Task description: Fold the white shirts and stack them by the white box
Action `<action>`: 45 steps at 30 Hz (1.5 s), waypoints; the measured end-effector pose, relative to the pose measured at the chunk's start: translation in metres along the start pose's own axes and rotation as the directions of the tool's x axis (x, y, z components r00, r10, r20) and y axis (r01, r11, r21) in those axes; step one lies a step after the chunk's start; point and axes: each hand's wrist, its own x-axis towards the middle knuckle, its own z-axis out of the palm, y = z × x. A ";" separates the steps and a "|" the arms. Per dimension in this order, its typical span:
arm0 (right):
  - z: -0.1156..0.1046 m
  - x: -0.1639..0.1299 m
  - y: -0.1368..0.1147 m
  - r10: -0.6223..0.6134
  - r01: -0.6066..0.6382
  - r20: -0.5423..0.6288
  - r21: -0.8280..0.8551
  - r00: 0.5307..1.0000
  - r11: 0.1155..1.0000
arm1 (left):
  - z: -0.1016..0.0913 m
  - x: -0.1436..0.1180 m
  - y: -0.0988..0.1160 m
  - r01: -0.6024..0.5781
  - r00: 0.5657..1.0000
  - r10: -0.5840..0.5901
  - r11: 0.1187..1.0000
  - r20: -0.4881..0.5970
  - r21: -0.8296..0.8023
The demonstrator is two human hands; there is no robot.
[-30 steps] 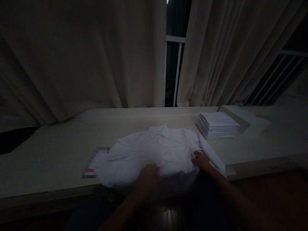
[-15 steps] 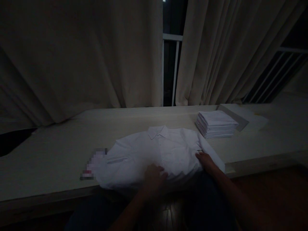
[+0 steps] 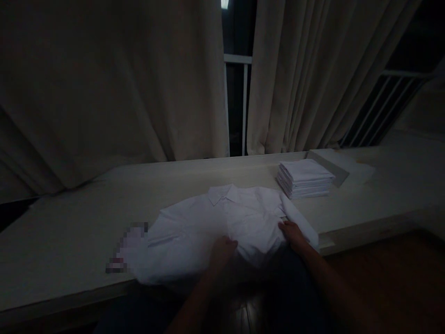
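A white collared shirt (image 3: pixel 194 227) lies front up on the pale ledge, collar away from me and sleeves spread to the sides. Its lower part comes over the near edge toward my lap. My left hand (image 3: pixel 223 250) is closed on the shirt front near the button line, thumb against fingers. At the shirt's right side, my right hand (image 3: pixel 292 232) pinches the fabric by the side edge, below the sleeve. Dim light blurs the fingers somewhat.
A neat stack of folded white cloth (image 3: pixel 306 178) stands at the right on the ledge (image 3: pixel 149 185). Behind it lie papers (image 3: pixel 351 167). A pixelated patch (image 3: pixel 127 248) hides something by the left sleeve. Beige curtains (image 3: pixel 181 83) hang along the back before a railing (image 3: pixel 238 59).
My left hand has closed from a looser, part-open pose and gathered the shirt front, lifting its lower edge. My right hand keeps its place on the shirt's side. The view has shifted slightly.
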 end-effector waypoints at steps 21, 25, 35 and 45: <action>0.051 -0.023 -0.011 -0.547 0.512 0.161 -0.629 0.822 0.585 | -0.053 0.036 -0.117 -0.193 0.940 0.316 0.801 -0.127 0.567; 0.063 -0.014 -0.008 -0.412 0.485 0.277 -0.656 0.868 0.579 | -0.056 0.058 -0.136 -0.118 0.972 0.215 0.796 -0.094 0.594; 0.100 -0.001 -0.101 -0.504 0.640 0.399 -0.540 0.766 0.546 | -0.053 0.068 -0.087 -0.267 0.932 0.359 0.783 -0.058 0.562; 0.167 -0.010 -0.112 -0.460 0.653 0.468 -0.464 0.755 0.599 | -0.033 0.073 -0.093 -0.315 0.941 0.337 0.834 0.035 0.453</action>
